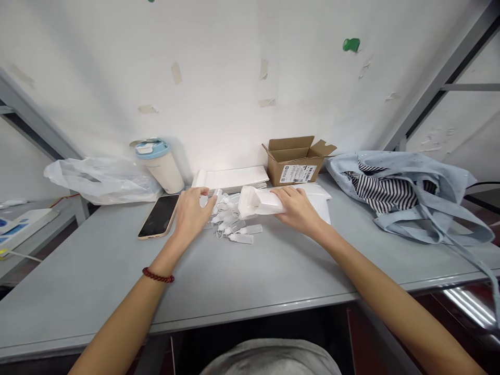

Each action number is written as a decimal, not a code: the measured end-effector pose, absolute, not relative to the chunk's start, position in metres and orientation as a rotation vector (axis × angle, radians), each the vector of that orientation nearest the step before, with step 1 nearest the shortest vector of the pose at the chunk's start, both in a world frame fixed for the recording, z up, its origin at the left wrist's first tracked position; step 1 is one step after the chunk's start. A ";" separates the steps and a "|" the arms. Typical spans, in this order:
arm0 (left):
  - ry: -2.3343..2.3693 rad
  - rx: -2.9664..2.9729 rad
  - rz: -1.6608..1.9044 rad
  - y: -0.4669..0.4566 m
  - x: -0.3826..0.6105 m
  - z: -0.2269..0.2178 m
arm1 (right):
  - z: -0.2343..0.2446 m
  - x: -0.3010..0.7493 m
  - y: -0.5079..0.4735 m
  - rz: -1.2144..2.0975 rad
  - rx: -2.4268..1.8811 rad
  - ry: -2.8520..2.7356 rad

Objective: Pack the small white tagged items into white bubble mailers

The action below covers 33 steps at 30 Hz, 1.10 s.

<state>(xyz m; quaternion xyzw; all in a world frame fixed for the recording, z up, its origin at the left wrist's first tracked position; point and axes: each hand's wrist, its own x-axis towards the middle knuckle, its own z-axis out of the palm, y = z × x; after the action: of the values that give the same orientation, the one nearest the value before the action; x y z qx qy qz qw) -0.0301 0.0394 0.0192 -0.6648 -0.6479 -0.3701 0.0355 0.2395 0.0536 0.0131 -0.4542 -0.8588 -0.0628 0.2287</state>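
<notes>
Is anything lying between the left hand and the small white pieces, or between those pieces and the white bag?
Nothing visible. The left hand touches the small white pieces; the white bag in the right hand lies directly beside them.

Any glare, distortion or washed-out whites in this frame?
Head view: wide-angle distortion splays the grey metal shelf posts and bows the grey table edge; a hotspot on the white wall bleaches the flat white stack; small white plastic pieces by the left hand and the white plastic pouch in the right hand lose contrast; focus is sharp.
</notes>
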 end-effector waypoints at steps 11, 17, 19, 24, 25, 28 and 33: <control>-2.008 -2.060 -1.237 0.050 -0.028 0.010 | 0.012 0.237 0.053 -0.202 -1.299 -2.388; -1.831 -2.272 -1.739 0.027 -0.015 0.031 | 0.011 0.237 0.054 -0.205 -1.330 -2.407; -1.762 -2.474 -1.612 0.018 -0.008 0.035 | 0.010 0.237 0.054 -0.198 -1.329 -2.410; -1.505 -2.720 -1.229 0.013 0.003 0.027 | 0.009 0.235 0.054 -0.171 -1.307 -2.426; -1.493 -2.733 -1.236 0.014 0.004 0.024 | 0.008 0.235 0.053 -0.165 -1.296 -2.432; -1.511 -2.739 -1.317 0.016 0.007 0.016 | 0.008 0.231 0.050 -0.135 -1.253 -2.455; -1.422 -2.729 -1.313 0.010 0.018 0.012 | 0.008 0.224 0.042 -0.096 -1.196 -2.489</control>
<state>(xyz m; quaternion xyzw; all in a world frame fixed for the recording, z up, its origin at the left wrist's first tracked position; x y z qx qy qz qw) 0.0183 0.0099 0.0120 -0.8114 -0.4229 -0.3905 -0.1022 0.2238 0.0420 0.0077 -0.4251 -0.8847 -0.0341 0.1882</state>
